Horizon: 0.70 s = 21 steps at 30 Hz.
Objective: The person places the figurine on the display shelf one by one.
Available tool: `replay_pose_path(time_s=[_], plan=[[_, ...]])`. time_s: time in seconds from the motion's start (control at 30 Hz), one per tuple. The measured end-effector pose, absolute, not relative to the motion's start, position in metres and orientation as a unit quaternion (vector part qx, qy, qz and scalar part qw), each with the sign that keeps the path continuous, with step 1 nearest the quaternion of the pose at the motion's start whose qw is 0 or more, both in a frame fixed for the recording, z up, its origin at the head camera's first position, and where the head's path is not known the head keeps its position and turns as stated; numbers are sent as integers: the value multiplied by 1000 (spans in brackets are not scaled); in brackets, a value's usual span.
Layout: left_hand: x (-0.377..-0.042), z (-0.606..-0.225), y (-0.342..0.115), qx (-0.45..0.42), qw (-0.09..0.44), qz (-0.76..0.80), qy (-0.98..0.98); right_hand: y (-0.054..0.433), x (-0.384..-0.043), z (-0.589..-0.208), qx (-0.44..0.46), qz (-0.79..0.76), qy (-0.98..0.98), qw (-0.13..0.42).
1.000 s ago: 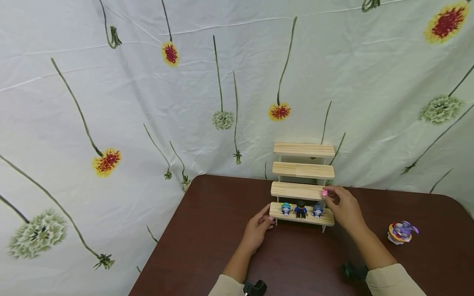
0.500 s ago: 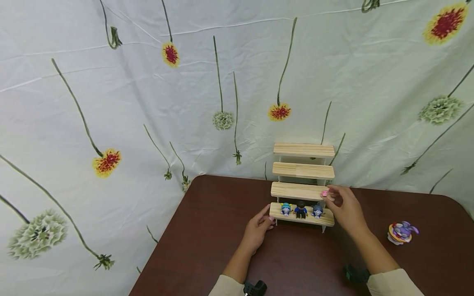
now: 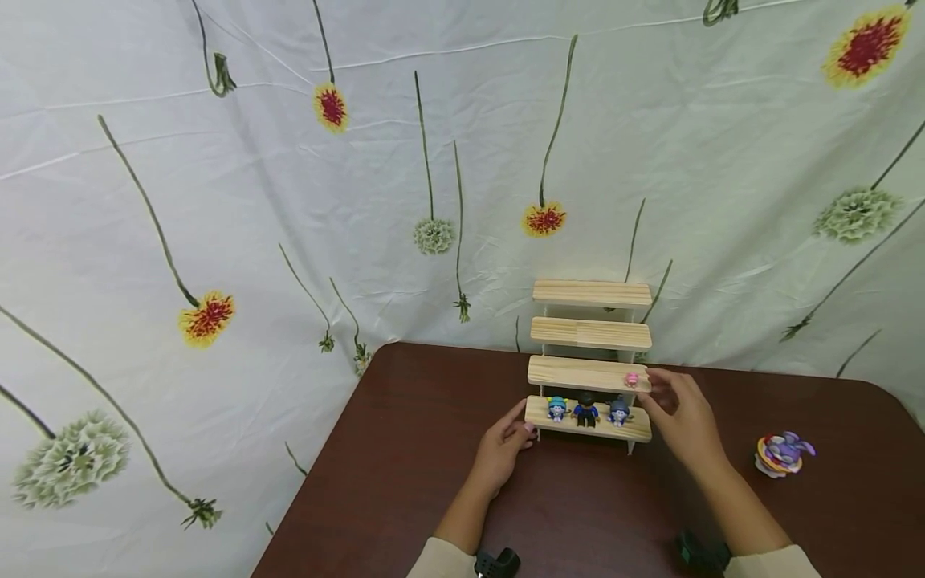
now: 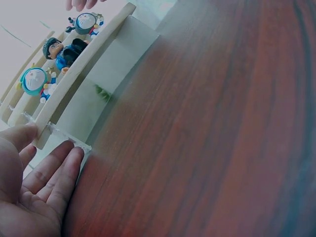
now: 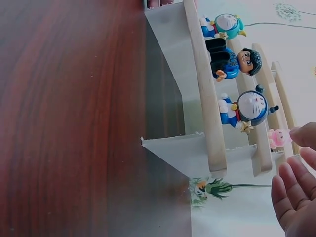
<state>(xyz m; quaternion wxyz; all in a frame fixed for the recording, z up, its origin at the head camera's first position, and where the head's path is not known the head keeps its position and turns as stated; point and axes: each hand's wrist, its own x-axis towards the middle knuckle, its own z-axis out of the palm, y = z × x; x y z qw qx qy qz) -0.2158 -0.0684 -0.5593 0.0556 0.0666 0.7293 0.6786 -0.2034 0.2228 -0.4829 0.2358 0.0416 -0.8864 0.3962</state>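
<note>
Gripping the stand (image 3: pixel 591 291) at its lower left, our left hand (image 3: pixel 499 447) hasn't moved. We count four grained wood planks (image 3: pixel 591 331) and three glossy figures (image 3: pixel 586 413) on the lowest. Pinched a second ago, one pink toy (image 3: pixel 632 380) now rests freed on the plank above, our right hand (image 3: pixel 685 417) relaxed beside it. One purple toy (image 3: pixel 784 454) sits rightmost.
</note>
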Motion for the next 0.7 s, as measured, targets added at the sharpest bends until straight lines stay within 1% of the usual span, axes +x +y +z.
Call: replay_pose_path(time_s=[0.37,0.7], plan=[[-215,-557,-68,68,56,676,731,230,-190,-492,31,412,-875,254],[-215,-559,-68,70,56,674,733,240,-175,-497,6,408,-880,241]])
